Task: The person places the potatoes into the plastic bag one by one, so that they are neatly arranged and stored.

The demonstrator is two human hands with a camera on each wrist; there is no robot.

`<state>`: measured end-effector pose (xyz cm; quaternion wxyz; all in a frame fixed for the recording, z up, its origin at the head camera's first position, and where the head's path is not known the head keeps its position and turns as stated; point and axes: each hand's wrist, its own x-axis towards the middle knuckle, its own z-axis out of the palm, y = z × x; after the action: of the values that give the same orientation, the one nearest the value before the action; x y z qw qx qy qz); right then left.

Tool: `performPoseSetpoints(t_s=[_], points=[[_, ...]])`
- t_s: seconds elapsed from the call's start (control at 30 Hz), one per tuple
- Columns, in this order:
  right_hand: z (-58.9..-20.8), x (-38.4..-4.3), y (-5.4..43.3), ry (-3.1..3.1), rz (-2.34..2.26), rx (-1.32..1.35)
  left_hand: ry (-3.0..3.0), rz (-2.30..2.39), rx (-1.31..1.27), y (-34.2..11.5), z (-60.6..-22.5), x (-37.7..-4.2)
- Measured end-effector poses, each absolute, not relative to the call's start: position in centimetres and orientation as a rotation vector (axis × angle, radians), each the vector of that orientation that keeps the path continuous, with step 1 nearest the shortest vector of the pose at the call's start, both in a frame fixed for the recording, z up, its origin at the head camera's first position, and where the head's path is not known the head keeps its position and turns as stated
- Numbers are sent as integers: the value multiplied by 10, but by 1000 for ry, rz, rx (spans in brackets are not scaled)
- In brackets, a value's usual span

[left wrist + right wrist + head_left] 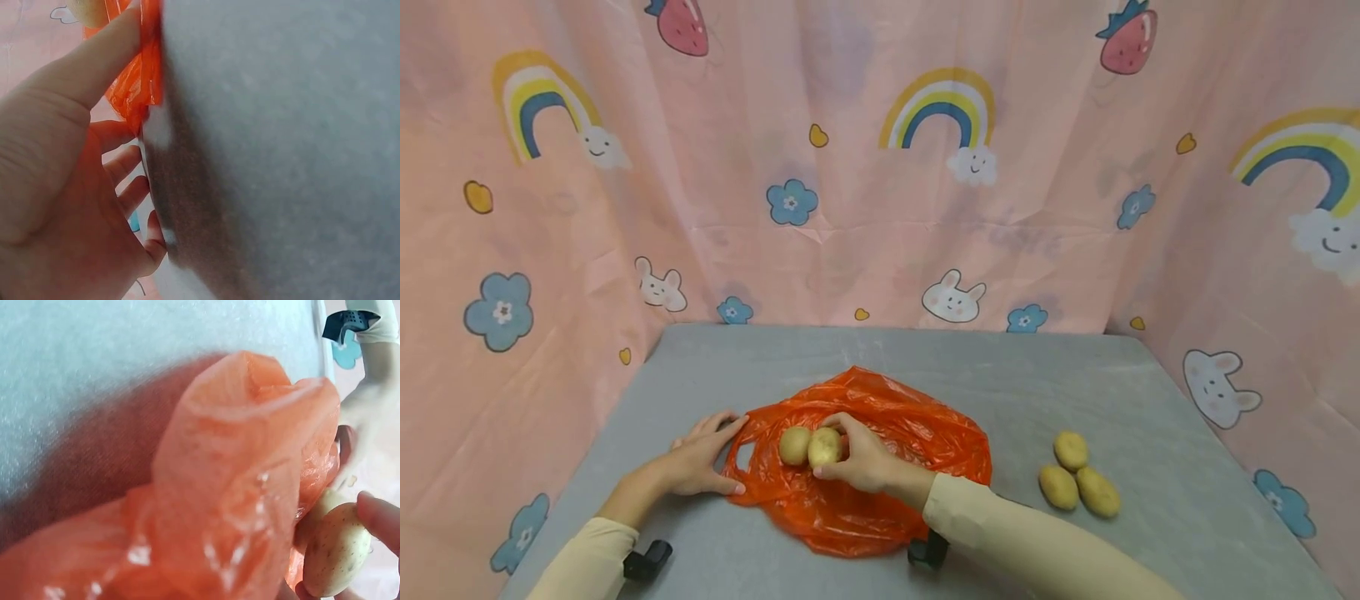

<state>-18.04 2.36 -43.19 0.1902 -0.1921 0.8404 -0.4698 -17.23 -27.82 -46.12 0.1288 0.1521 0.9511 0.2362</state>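
Observation:
An orange-red plastic bag (895, 417) lies spread out in the middle of the table. My right hand (867, 460) is over it, pinching a potato (825, 447) between thumb and fingers; the right wrist view shows this potato (337, 550) close up. Just left of it, a second potato (794, 446) sits on the bag. At the bag's left end, my left hand (698, 458) rests with fingers spread, thumb and forefinger touching the edges near the handle hole. The left wrist view shows the thumb (94, 62) against the plastic and the other fingers near the table surface.
To the right of the bag, three potatoes lie close together: one at the back (1071, 450), one at the left (1058, 487) and one at the right (1098, 492). The grey table (760, 350) is bordered by a pink patterned curtain (865, 250).

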Motion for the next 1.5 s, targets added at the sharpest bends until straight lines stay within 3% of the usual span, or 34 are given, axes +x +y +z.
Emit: performPoseSetpoints(t_s=[1.5], points=[[-440, -193, 20, 2451, -1228, -464, 2753, 680, 416, -276, -458, -172]])
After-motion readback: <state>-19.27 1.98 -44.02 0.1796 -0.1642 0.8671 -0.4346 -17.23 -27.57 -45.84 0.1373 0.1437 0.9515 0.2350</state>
